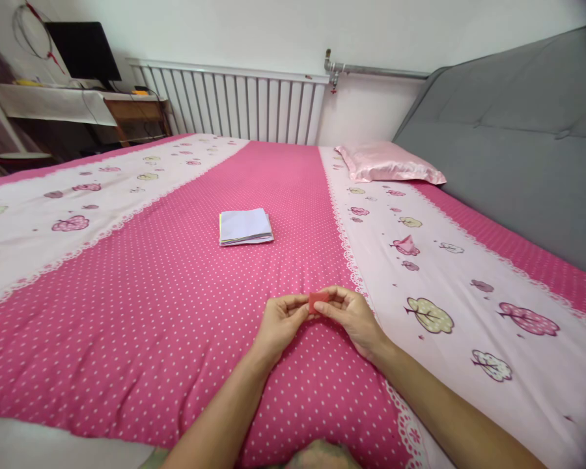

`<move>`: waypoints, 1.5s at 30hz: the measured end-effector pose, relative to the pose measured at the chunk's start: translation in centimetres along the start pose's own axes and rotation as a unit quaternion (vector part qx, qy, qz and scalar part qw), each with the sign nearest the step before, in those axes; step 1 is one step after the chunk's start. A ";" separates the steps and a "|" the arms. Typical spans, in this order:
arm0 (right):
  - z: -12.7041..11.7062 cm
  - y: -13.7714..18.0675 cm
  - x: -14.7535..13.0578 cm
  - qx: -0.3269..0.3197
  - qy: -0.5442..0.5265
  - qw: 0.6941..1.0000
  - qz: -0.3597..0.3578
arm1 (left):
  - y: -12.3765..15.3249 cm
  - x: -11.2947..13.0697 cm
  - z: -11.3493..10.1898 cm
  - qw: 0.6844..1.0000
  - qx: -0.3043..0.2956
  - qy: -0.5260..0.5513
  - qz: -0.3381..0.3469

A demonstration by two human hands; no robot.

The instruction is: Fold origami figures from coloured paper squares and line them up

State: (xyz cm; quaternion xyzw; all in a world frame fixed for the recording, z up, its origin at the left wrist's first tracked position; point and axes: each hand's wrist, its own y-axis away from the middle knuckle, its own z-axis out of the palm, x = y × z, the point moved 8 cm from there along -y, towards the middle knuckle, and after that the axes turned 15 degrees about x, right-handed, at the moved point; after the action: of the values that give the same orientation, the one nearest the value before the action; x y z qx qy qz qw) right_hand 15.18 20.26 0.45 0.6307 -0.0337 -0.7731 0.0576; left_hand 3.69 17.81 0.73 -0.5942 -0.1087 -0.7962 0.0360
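Observation:
Between my two hands is a small folded piece of red paper [317, 301], held just above the bed. My left hand [284, 319] pinches its left edge between thumb and fingers. On the other side, my right hand [350, 314] grips the paper with the thumb laid across its front. Part of the paper is hidden behind the fingers. A stack of paper sheets [245, 226], white on top with coloured edges below, lies farther ahead on the pink dotted bedspread [185, 280]. To the right rests a small pink folded paper piece [407, 245].
A pink satin pillow [388, 163] lies at the far right, by a grey padded headboard [527, 111]. Beyond the bed, a white radiator [234, 104] and a metal pipe [381, 70] run along the wall. At the far left a monitor [85, 52] stands on a desk [53, 104].

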 end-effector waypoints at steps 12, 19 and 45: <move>-0.4 0.0 -1.0 0.017 0.068 0.995 -0.075 | 0.1 -1.2 0.2 0.999 -0.010 0.004 -0.049; -0.4 0.2 -1.8 0.021 0.087 0.990 -0.109 | 0.3 -0.9 0.3 0.999 -0.015 0.004 -0.046; 0.0 -0.2 -1.0 -0.024 0.092 0.990 -0.104 | 0.0 -0.7 -0.1 0.999 0.015 0.016 -0.029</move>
State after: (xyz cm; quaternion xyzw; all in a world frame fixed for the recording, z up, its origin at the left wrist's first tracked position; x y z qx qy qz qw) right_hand 15.34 20.63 1.42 0.6974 0.0562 -0.7145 -0.0046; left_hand 3.79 17.76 0.04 -0.5777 -0.1374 -0.8043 0.0237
